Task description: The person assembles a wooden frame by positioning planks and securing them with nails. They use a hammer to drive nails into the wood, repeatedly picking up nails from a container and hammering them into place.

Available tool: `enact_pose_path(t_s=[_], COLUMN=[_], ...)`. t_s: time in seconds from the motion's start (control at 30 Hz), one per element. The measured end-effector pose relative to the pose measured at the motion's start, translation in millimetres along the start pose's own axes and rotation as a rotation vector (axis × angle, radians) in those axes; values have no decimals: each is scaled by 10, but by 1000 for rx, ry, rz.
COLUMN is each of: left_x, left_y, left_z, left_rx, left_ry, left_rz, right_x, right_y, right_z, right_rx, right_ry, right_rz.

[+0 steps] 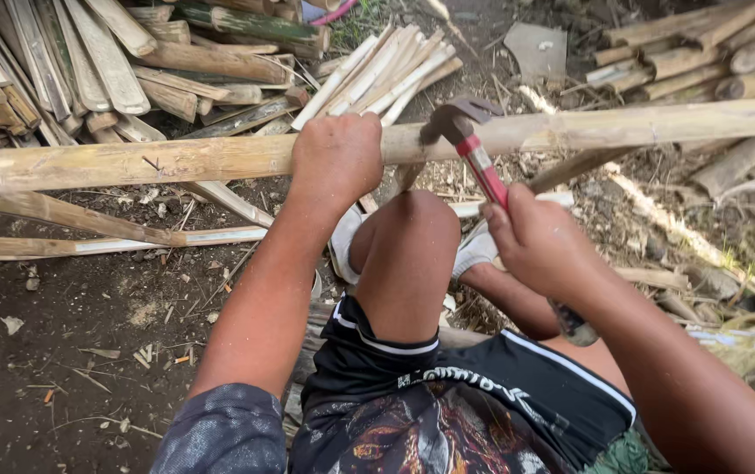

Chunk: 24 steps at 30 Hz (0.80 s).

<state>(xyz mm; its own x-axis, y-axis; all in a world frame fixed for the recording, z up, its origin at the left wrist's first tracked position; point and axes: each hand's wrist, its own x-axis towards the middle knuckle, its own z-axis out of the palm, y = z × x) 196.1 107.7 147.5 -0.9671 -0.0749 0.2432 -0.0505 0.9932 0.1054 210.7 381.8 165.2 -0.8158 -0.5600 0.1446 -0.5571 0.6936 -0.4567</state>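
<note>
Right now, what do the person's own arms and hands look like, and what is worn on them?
Both hands, left hand and right hand, are bare: no gloves, rings or watch visible. Forearms are bare too. A dark grey mottled short sleeve covers the left upper arm; the right arm's sleeve is out of view.

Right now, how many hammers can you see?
1. The hammer has a red handle and is held in the right hand, its head against the long bamboo pole that the left hand grips. Others could be hidden among the bamboo piles.
</note>
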Motion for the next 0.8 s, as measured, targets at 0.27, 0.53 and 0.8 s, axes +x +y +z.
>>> enact_pose_path(t_s=[0.27,0.53,0.8], left_x=[14,-252,-480], left_y=[-10,-96,-625], left_z=[-21,-115,-14], left_rx=[21,86,284], left_ry=[-45,261,294], left_rz=[-16,147,131], right_x=[-112,-21,-789], right_y=[61,62,569], right_z=[70,70,588], right_rx=[811,149,896], right_ry=[458,47,64], right_rz=[-270,60,283])
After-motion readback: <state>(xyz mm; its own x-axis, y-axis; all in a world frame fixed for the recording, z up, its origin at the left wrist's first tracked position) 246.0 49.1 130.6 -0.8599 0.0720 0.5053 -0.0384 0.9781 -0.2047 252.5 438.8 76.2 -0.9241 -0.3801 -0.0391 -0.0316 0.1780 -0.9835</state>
